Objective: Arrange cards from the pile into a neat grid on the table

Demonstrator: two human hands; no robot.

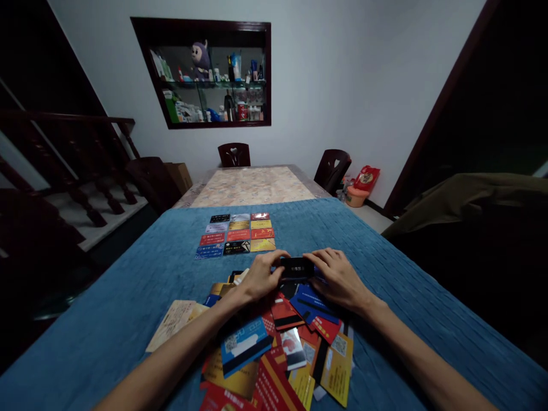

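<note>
Both hands are on one black card point(297, 267), held up just above the far edge of the loose pile. The left hand point(261, 278) pinches its left end, fingers curled over the top edge and thumb underneath; the right hand point(338, 277) takes the right end, fingers spread along the card's top. So the two hands are close together, each clamped on the same card, which sits level between them with its printed face toward the camera.

Below the wrists there is a messy heap of cards point(278, 348) in red, blue, yellow and black, overlapping every which way on the blue cloth point(128, 297) that covers the counter. A pale beige card point(171, 322) lies at the heap's left edge, half off on its own.

Further out, well apart from the heap, a tidy grid of cards point(237, 235) is laid out in three columns and four rows, edges nearly touching.

Beyond the cloth the counter's patterned top point(252, 185) shows, with two dark chairs point(234, 154) at the far end, and a wall niche point(209, 74) packed with bottles and a plush toy.
</note>
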